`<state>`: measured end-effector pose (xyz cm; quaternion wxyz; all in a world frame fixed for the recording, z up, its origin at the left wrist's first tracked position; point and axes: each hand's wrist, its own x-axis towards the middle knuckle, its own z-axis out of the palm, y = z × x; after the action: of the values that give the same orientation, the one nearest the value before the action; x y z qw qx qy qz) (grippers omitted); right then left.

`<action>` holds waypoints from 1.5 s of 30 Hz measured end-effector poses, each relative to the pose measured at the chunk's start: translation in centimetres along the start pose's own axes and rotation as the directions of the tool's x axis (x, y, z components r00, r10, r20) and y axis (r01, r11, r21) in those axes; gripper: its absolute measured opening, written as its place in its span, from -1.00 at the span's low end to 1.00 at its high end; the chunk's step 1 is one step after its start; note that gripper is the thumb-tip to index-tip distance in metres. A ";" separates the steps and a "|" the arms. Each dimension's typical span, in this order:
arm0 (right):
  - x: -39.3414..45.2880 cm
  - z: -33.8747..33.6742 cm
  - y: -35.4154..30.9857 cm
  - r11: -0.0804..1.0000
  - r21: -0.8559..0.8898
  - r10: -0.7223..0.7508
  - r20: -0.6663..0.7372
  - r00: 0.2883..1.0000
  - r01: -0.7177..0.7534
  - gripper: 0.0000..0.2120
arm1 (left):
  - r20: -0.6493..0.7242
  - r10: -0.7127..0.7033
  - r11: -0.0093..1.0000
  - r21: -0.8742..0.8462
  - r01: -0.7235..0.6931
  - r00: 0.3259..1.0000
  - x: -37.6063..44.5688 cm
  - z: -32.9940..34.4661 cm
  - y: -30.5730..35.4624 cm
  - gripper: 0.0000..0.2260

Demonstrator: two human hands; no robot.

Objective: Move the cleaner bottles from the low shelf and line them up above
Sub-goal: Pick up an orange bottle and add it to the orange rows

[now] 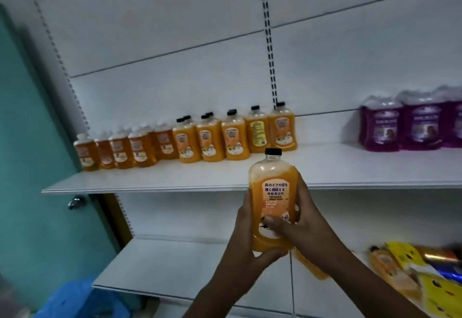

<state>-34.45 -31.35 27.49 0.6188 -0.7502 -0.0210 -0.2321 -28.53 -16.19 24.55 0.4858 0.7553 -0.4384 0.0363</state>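
Note:
Both hands hold one orange cleaner bottle [272,192] with a black cap upright in front of the upper shelf's front edge. My left hand [243,247] cups its left side and base. My right hand [303,222] wraps its right side, thumb across the label. A row of several orange bottles [210,140] stands along the back of the upper shelf [175,180], darker amber ones at the left. On the low shelf [195,262] another orange bottle [310,269] lies partly hidden behind my right forearm, and one more orange bottle [386,267] lies at the right.
Purple shrink-wrapped bottle packs [412,125] stand at the right of the upper shelf. Yellow packets [410,257] are heaped on the low shelf's right end. A teal door [37,167] with a knob is on the left, and a blue plastic bag [82,300] sits below.

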 end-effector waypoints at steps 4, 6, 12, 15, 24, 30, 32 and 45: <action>3.9 -0.5 -1.5 0.995 -0.042 -0.091 0.057 0.994 0.094 -0.02 | -0.055 0.010 1.000 -0.012 -0.011 0.998 3.9 -0.9 -0.4 -0.12; 6.1 -1.4 -1.7 0.972 -0.148 -0.177 0.056 0.983 0.184 -0.03 | -0.037 0.015 0.997 -0.075 -0.017 0.999 6.1 -1.4 -0.7 -0.14; 13.3 -5.2 -0.2 0.919 -0.242 -0.302 0.082 0.950 0.312 -0.04 | 0.020 0.009 0.995 -0.099 -0.007 1.000 13.4 -1.4 -2.3 -0.14; 16.9 -6.8 0.8 0.893 -0.333 -0.309 0.036 0.950 0.303 -0.04 | 0.086 -0.023 0.998 -0.053 0.028 0.996 17.4 -1.4 -3.6 -0.16; 24.3 -7.1 6.0 0.847 -0.431 -0.321 0.049 0.946 0.310 -0.06 | 0.147 -0.034 0.994 0.112 0.017 0.989 23.9 -1.7 -8.5 -0.30; 27.0 -5.8 7.4 0.819 -0.493 -0.326 0.022 0.945 0.294 -0.03 | 0.122 0.002 0.975 0.221 -0.029 0.993 25.6 -1.3 -12.8 -0.29; 27.7 -5.5 7.6 0.823 -0.497 -0.320 -0.007 0.947 0.275 -0.06 | 0.095 0.018 0.965 0.260 -0.042 0.995 26.0 -1.1 -13.7 -0.25; 25.3 -2.5 4.6 0.795 -0.593 -0.288 -0.187 0.939 0.126 -0.15 | -0.040 -0.027 0.992 -0.128 0.022 0.999 23.2 -4.2 -10.9 -0.59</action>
<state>-11.30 -41.26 33.07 0.3320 -0.8558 0.0507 -0.3935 -5.17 -25.99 30.23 0.5425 0.7272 -0.4203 0.0180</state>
